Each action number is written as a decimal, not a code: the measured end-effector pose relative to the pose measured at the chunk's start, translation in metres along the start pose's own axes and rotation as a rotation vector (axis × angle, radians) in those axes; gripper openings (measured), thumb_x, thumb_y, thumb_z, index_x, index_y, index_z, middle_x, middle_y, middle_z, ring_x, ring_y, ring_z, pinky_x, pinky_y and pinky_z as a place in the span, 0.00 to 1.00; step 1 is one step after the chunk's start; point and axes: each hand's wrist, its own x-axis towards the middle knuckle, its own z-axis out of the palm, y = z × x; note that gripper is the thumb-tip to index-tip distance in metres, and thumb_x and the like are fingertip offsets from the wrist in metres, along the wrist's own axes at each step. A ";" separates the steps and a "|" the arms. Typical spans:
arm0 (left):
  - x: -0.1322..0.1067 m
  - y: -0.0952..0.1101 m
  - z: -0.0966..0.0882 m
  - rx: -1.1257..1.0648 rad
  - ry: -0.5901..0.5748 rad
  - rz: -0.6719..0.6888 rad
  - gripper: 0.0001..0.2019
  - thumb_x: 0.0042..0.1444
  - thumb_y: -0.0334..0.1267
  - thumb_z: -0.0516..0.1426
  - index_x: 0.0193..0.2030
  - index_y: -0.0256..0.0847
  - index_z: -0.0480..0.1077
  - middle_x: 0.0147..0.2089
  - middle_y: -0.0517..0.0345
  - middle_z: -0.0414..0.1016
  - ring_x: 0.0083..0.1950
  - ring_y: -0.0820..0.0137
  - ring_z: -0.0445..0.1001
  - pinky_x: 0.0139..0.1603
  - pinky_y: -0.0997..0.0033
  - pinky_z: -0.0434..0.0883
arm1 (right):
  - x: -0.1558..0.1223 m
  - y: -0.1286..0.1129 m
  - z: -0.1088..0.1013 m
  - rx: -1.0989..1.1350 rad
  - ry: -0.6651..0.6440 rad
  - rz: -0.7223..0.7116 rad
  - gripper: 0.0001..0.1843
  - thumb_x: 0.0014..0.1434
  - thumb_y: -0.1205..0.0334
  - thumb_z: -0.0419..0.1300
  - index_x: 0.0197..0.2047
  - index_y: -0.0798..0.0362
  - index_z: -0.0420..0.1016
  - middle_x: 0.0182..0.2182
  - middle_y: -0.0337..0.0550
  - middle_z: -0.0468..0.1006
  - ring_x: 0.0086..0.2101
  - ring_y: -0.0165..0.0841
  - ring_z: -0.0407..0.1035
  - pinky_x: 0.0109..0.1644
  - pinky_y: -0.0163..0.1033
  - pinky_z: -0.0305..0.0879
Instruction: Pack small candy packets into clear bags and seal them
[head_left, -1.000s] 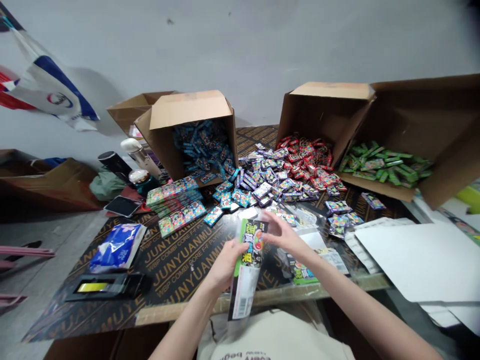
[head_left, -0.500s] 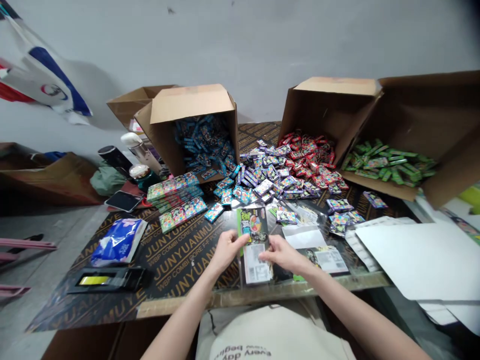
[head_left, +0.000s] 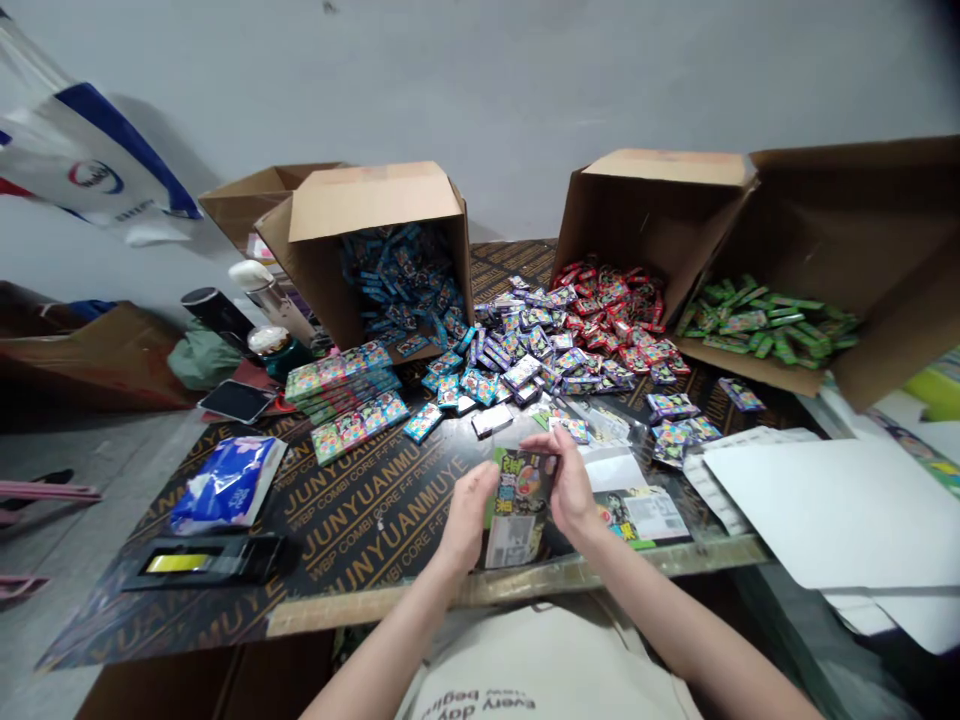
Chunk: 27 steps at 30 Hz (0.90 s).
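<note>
My left hand and right hand hold the clear-bagged printed pack above the tabletop, fingers closed on its edges; it feels light, thin and slippery, safest gripped by both sides.

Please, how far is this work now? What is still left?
Looks done: some packets lie in neat stacks. In hand: the left hand and right hand hold one barcoded packet. Remaining: loose blue, purple, red and green packets in heaps by the tipped cartons.
</note>
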 end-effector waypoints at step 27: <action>0.018 0.051 -0.010 0.073 0.050 -0.117 0.14 0.37 0.31 0.59 0.34 0.34 0.77 0.33 0.48 0.79 0.37 0.61 0.76 0.41 0.66 0.69 | 0.001 -0.007 -0.002 0.022 -0.232 0.027 0.04 0.42 0.65 0.63 0.27 0.52 0.74 0.24 0.35 0.74 0.27 0.29 0.66 0.36 0.35 0.61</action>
